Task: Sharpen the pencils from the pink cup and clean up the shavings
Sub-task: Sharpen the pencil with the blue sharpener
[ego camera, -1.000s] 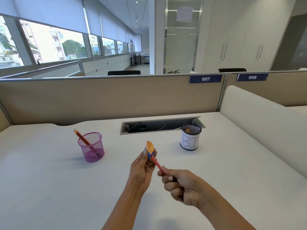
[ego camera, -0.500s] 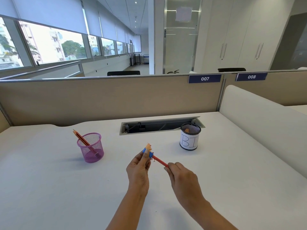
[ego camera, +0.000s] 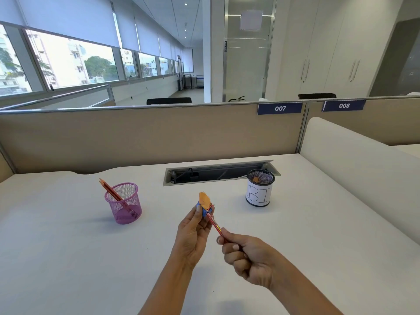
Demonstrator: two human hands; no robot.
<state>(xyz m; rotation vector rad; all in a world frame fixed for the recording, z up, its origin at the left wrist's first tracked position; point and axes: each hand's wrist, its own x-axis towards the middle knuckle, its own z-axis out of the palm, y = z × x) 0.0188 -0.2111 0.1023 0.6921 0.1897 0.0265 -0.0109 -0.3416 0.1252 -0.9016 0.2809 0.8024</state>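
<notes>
Pencils (ego camera: pixel 109 190) lean in pink cup (ego camera: pixel 127 212); orange shaving (ego camera: pixel 256 179) sits in black cup (ego camera: pixel 259 197).

I read 007 on the left plate (ego camera: pixel 280 108), 008 on the right plate (ego camera: pixel 343 105) (both blue, on the partition (ego camera: pixel 136 137)); BI on the cup (ego camera: pixel 260 177) label (ego camera: pixel 258 194).

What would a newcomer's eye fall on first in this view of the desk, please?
Most likely the frilly orange shaving fanning out of the blue sharpener, which the left hand pinches mid-desk while the right hand grips a red pencil pushed into it. Next, the pink cup to the left with more pencils leaning in it, and the black mesh cup marked "BI" to the right.
</notes>
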